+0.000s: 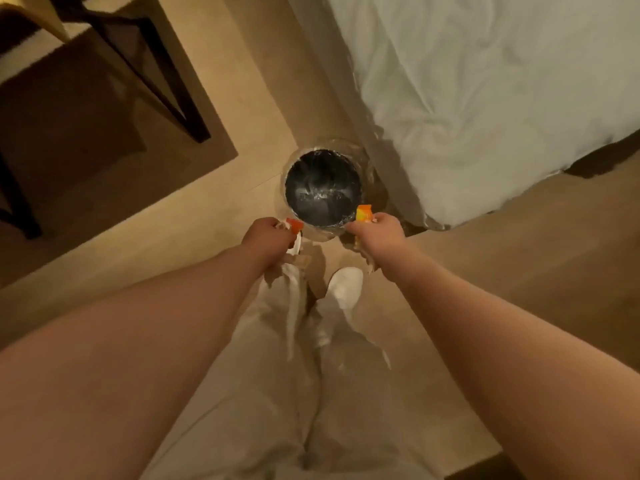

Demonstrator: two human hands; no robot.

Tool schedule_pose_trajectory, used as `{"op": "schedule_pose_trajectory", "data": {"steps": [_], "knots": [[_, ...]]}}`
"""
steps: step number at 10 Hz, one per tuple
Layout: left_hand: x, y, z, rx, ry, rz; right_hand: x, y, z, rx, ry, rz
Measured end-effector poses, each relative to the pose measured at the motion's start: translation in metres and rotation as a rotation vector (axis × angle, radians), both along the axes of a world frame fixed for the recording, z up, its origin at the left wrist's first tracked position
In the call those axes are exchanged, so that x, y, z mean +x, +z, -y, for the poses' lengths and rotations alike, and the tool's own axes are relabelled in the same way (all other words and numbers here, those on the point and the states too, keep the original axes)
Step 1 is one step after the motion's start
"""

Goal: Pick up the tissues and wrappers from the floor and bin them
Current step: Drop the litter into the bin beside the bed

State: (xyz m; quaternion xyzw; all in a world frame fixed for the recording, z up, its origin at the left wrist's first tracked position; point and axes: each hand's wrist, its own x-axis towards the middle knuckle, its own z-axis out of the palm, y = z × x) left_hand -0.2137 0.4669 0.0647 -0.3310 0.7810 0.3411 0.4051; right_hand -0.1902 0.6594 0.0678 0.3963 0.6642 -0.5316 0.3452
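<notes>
A round black bin (323, 188) with a clear plastic liner stands on the floor at the bed's corner, seen from above. My left hand (268, 239) is at the bin's near left rim, closed on a red-orange wrapper (295, 225) and white tissue (294, 252) that hangs below the fist. At the near right rim my right hand (379, 232) grips an orange-yellow wrapper (364, 213), with a bit of tissue (367, 259) dangling under the wrist. Both wrappers reach just over the bin's edge.
A bed with a white duvet (485, 98) fills the upper right, close beside the bin. A brown rug (86, 143) with dark chair legs (156, 74) lies at upper left. My light trousers (277, 393) and white shoe (346, 284) stand on the beige floor below the bin.
</notes>
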Motion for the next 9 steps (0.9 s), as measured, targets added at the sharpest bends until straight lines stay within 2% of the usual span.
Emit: {"op": "schedule_pose_trajectory", "data": {"steps": [2,3,5,6,7,9], "knots": [[-0.038,-0.124,-0.023,0.137,0.173,0.109,-0.016,-0.119,0.015,-0.094,-0.243,0.150],[-0.055,-0.174,-0.024,0.173,0.387,0.195,-0.031,-0.170,0.023,-0.100,-0.372,0.211],[-0.094,-0.215,-0.024,0.317,0.473,0.326,-0.068,-0.243,0.029,-0.195,-0.539,0.251],[-0.108,-0.225,-0.019,0.283,0.440,0.343,-0.074,-0.256,0.029,-0.257,-0.617,0.265],[-0.111,-0.226,-0.005,0.263,0.390,0.394,-0.075,-0.239,0.030,-0.239,-0.643,0.293],[-0.106,-0.164,0.014,0.360,0.436,0.439,-0.072,-0.170,0.033,-0.184,-0.534,0.314]]}}
